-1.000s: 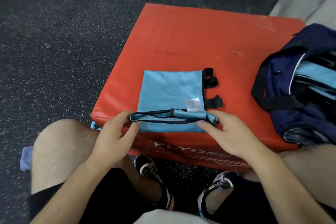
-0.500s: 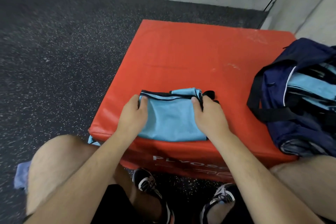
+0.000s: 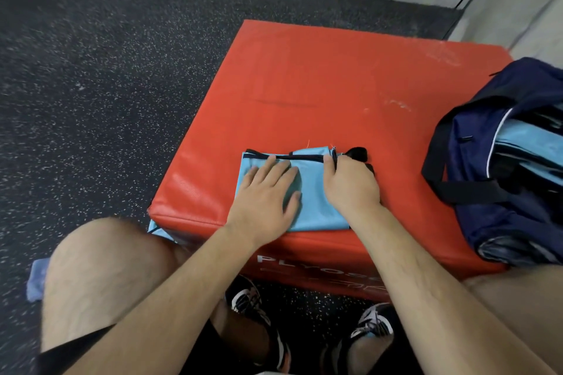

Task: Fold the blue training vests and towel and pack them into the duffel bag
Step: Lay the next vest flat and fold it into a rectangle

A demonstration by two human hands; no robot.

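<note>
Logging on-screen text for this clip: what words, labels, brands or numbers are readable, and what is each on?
"PLYOSO": white capitals on the front face of the red box, the rest hidden behind the right arm.
Second white line beneath it: too blurred and cut off to read.
blue vest, duffel bag, shoes: no readable text.

The vest (image 3: 313, 213) is light blue with dark trim. The box (image 3: 304, 85) is red, with white lettering on its front. The duffel bag (image 3: 469, 143) is navy with white piping and black straps. The floor (image 3: 106, 70) is black, speckled white.
</note>
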